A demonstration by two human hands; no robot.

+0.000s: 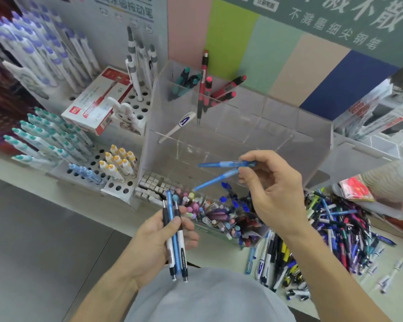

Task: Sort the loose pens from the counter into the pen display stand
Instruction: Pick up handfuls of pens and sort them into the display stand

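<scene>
— What colours are the pens in the right hand (273, 194)?

— Two translucent blue pens (226, 164), one slightly paler than the other.

— And the left hand (159, 240)?

— A bundle (176, 238): one light blue pen between two white ones with black grips.

— The clear display stand (237, 126)?

— Colourless acrylic, holding red-and-black pens (205, 89), teal-capped dark pens (184, 82) and one white pen (179, 126) with a blue mark.

— The loose pile (335, 231) on the worktop (223, 254)?

— Mostly blue, black and white, with some yellow and green, on a pale cream surface.

— Behind the stand?

— A backboard (254, 49) in pink, lime, mint, beige and navy stripes.
</scene>
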